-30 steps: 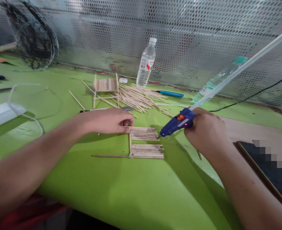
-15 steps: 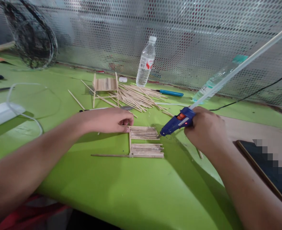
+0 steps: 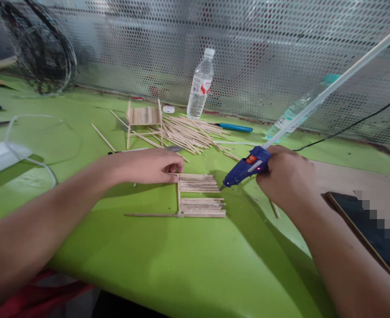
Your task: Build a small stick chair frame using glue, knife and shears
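My right hand (image 3: 285, 174) is wrapped round a blue hot glue gun (image 3: 246, 168), its small red light lit and a long glue stick (image 3: 334, 88) coming out of the back. The nozzle is at the right end of the upper slats in a flat wooden stick frame (image 3: 199, 183); whether it touches them I cannot tell. Closed fingers of my left hand (image 3: 158, 167) pinch the frame's upper left corner. A second group of slats (image 3: 203, 207) forms the frame's lower part, with one stick (image 3: 150, 215) jutting out left.
Behind are a small chair-like stick model (image 3: 145, 116), a pile of loose sticks (image 3: 188, 132), a blue-handled tool (image 3: 236, 127) and an upright water bottle (image 3: 200, 84). Another bottle (image 3: 290, 112) leans against the perforated metal wall. A dark phone-like slab (image 3: 357, 229) lies at right.
The view has shifted slightly. Both hands keep their holds, and the glue gun's nozzle stays by the right end of the upper slats, with hardly any movement.
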The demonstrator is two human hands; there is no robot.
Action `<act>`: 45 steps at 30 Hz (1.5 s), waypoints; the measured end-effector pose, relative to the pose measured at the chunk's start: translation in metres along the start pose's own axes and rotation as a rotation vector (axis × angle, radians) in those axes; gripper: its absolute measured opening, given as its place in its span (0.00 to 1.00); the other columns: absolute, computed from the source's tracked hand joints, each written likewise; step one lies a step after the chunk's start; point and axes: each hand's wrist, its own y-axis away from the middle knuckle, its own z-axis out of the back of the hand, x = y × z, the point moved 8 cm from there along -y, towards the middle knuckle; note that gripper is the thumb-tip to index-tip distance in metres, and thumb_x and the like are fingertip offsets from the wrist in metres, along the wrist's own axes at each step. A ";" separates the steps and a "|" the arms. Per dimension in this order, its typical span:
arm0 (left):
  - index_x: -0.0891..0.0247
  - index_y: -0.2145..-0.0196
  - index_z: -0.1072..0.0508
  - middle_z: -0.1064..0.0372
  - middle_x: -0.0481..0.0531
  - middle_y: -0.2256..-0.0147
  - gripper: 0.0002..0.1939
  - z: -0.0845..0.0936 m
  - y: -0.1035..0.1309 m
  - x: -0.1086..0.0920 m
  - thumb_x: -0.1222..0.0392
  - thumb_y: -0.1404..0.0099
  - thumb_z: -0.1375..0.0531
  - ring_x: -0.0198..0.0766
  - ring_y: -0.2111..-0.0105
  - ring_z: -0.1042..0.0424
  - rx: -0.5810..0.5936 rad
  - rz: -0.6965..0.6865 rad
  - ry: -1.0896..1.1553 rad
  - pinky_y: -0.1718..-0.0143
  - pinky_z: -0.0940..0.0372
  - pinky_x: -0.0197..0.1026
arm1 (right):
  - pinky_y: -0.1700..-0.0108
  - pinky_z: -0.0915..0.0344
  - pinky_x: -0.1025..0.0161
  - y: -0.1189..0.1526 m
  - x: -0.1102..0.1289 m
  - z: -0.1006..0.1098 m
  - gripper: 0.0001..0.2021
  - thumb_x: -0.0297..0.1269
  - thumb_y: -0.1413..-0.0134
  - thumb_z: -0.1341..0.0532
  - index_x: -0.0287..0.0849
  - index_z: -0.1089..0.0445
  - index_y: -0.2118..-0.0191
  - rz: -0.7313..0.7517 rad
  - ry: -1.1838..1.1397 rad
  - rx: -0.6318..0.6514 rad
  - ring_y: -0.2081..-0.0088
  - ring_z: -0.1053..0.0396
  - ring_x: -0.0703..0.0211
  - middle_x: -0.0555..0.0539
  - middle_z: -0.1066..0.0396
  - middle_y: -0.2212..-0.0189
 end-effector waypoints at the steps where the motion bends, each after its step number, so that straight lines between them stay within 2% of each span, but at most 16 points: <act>1: 0.55 0.52 0.25 0.25 0.51 0.53 0.13 0.000 0.000 0.000 0.48 0.29 0.41 0.42 0.60 0.28 -0.003 -0.002 0.006 0.63 0.41 0.41 | 0.70 0.46 0.58 0.000 -0.001 0.001 0.13 0.24 0.60 0.39 0.43 0.27 0.64 -0.009 0.014 0.008 0.64 0.25 0.43 0.39 0.22 0.59; 5: 0.56 0.53 0.23 0.25 0.52 0.55 0.13 -0.001 -0.003 0.003 0.49 0.31 0.39 0.42 0.62 0.29 -0.027 -0.021 0.044 0.64 0.42 0.41 | 0.69 0.47 0.57 -0.002 -0.008 0.003 0.10 0.26 0.53 0.40 0.42 0.28 0.63 -0.058 0.041 0.018 0.66 0.25 0.44 0.39 0.23 0.65; 8: 0.56 0.55 0.23 0.24 0.51 0.56 0.12 -0.001 -0.004 0.004 0.50 0.31 0.39 0.41 0.62 0.29 -0.041 -0.037 0.067 0.64 0.42 0.41 | 0.69 0.46 0.57 -0.006 -0.016 0.003 0.08 0.32 0.47 0.38 0.42 0.27 0.60 -0.103 0.047 -0.003 0.67 0.26 0.43 0.39 0.24 0.67; 12: 0.55 0.54 0.23 0.24 0.51 0.56 0.10 -0.001 -0.003 0.003 0.54 0.31 0.40 0.42 0.61 0.28 -0.059 -0.052 0.073 0.63 0.41 0.41 | 0.65 0.38 0.54 -0.010 -0.030 0.001 0.21 0.43 0.47 0.32 0.41 0.31 0.49 -0.193 -0.061 -0.038 0.61 0.25 0.38 0.37 0.23 0.59; 14: 0.55 0.55 0.22 0.23 0.51 0.57 0.10 -0.001 -0.002 0.004 0.55 0.31 0.39 0.42 0.62 0.28 -0.066 -0.038 0.101 0.63 0.41 0.42 | 0.61 0.35 0.51 -0.010 -0.039 0.002 0.27 0.45 0.48 0.30 0.41 0.34 0.45 -0.262 -0.127 -0.074 0.56 0.25 0.36 0.36 0.24 0.54; 17: 0.56 0.56 0.22 0.23 0.52 0.58 0.09 -0.003 -0.003 0.006 0.56 0.32 0.39 0.42 0.64 0.27 -0.073 -0.036 0.119 0.64 0.40 0.42 | 0.58 0.33 0.50 -0.007 -0.050 0.004 0.29 0.45 0.47 0.31 0.41 0.38 0.43 -0.325 -0.194 -0.161 0.52 0.27 0.36 0.34 0.28 0.49; 20: 0.56 0.55 0.21 0.22 0.54 0.59 0.11 -0.005 -0.004 0.009 0.57 0.31 0.41 0.42 0.65 0.26 -0.077 -0.030 0.143 0.65 0.39 0.42 | 0.53 0.34 0.48 -0.003 -0.051 0.003 0.27 0.41 0.41 0.37 0.40 0.42 0.39 -0.300 -0.202 -0.202 0.48 0.28 0.35 0.31 0.33 0.44; 23: 0.56 0.55 0.21 0.22 0.54 0.58 0.11 -0.006 -0.003 0.011 0.55 0.31 0.41 0.43 0.65 0.26 -0.073 -0.022 0.181 0.65 0.39 0.42 | 0.52 0.35 0.48 -0.006 -0.047 0.001 0.25 0.30 0.41 0.44 0.40 0.43 0.37 -0.248 -0.174 -0.196 0.47 0.29 0.36 0.31 0.34 0.43; 26: 0.56 0.56 0.20 0.22 0.53 0.60 0.10 -0.005 0.000 0.008 0.56 0.32 0.40 0.43 0.66 0.26 -0.051 -0.017 0.215 0.66 0.40 0.42 | 0.54 0.37 0.50 -0.023 -0.042 -0.003 0.28 0.23 0.46 0.46 0.40 0.42 0.38 -0.213 -0.137 -0.185 0.51 0.28 0.40 0.33 0.31 0.47; 29: 0.57 0.58 0.20 0.22 0.52 0.63 0.10 -0.002 0.002 0.003 0.58 0.34 0.40 0.42 0.66 0.27 -0.006 -0.017 0.257 0.67 0.41 0.41 | 0.52 0.38 0.50 -0.051 -0.037 -0.009 0.25 0.22 0.44 0.46 0.39 0.39 0.40 -0.179 -0.088 -0.181 0.51 0.29 0.42 0.33 0.31 0.48; 32: 0.58 0.59 0.19 0.21 0.51 0.62 0.11 -0.001 0.002 0.001 0.61 0.37 0.39 0.43 0.65 0.26 0.060 -0.024 0.325 0.66 0.39 0.40 | 0.50 0.35 0.48 -0.074 -0.034 -0.022 0.19 0.25 0.38 0.43 0.36 0.36 0.41 -0.177 -0.029 -0.169 0.51 0.29 0.44 0.34 0.30 0.49; 34: 0.58 0.59 0.19 0.21 0.52 0.62 0.11 -0.002 0.002 0.002 0.61 0.39 0.39 0.43 0.64 0.25 0.105 -0.033 0.385 0.65 0.38 0.41 | 0.48 0.31 0.47 -0.080 -0.032 -0.034 0.17 0.36 0.33 0.39 0.39 0.33 0.42 -0.167 0.003 -0.155 0.51 0.29 0.48 0.40 0.29 0.49; 36: 0.58 0.60 0.19 0.21 0.53 0.62 0.11 -0.004 0.002 0.004 0.60 0.39 0.38 0.44 0.64 0.25 0.137 -0.046 0.444 0.64 0.36 0.41 | 0.48 0.29 0.46 -0.077 -0.031 -0.044 0.18 0.44 0.33 0.37 0.41 0.30 0.43 -0.149 0.020 -0.148 0.50 0.27 0.50 0.42 0.28 0.47; 40: 0.59 0.62 0.20 0.22 0.53 0.63 0.09 -0.005 0.001 0.006 0.59 0.41 0.37 0.43 0.65 0.26 0.165 -0.083 0.540 0.65 0.35 0.42 | 0.47 0.27 0.46 -0.065 -0.032 -0.057 0.19 0.45 0.33 0.36 0.40 0.29 0.43 -0.097 -0.010 -0.150 0.49 0.26 0.49 0.41 0.27 0.46; 43: 0.59 0.64 0.20 0.23 0.52 0.64 0.08 -0.002 0.001 0.006 0.59 0.41 0.37 0.42 0.66 0.27 0.175 -0.121 0.603 0.65 0.36 0.41 | 0.49 0.26 0.48 -0.060 -0.039 -0.052 0.18 0.44 0.33 0.35 0.40 0.29 0.44 -0.055 -0.085 -0.160 0.50 0.25 0.51 0.42 0.27 0.47; 45: 0.60 0.64 0.20 0.24 0.52 0.64 0.08 0.002 0.002 0.006 0.59 0.41 0.37 0.41 0.67 0.28 0.172 -0.143 0.648 0.66 0.36 0.40 | 0.51 0.25 0.50 -0.054 -0.045 -0.035 0.16 0.43 0.33 0.36 0.40 0.28 0.46 -0.028 -0.149 -0.183 0.53 0.25 0.52 0.43 0.26 0.49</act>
